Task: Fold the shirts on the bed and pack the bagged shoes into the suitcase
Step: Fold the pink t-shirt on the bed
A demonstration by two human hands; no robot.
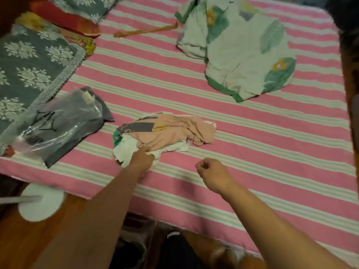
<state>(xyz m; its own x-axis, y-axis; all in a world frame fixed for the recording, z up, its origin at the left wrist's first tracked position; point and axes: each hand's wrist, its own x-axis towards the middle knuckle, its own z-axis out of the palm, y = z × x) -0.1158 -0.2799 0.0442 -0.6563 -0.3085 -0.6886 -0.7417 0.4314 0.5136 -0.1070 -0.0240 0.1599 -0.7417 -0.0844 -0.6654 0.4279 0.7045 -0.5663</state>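
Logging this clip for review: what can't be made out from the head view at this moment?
- Suitcase: not in the head view, so its state is unknown.
- Clear plastic bag: glare and blur hide what the dark contents are.
- Left hand: motion blur and the crumpled pink and white shirt hide whether its fingers grip the cloth.
- Leaf-print shirt: top cut off by the frame edge.
- Right hand: curled; anything pinched is too small to tell.

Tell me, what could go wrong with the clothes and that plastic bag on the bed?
The left hand touches only one end of the crumpled pink shirt, so lifting it there might drag it into a worse tangle. The clear plastic bag lies at the bed's near edge; a bump could slide it off onto the floor.
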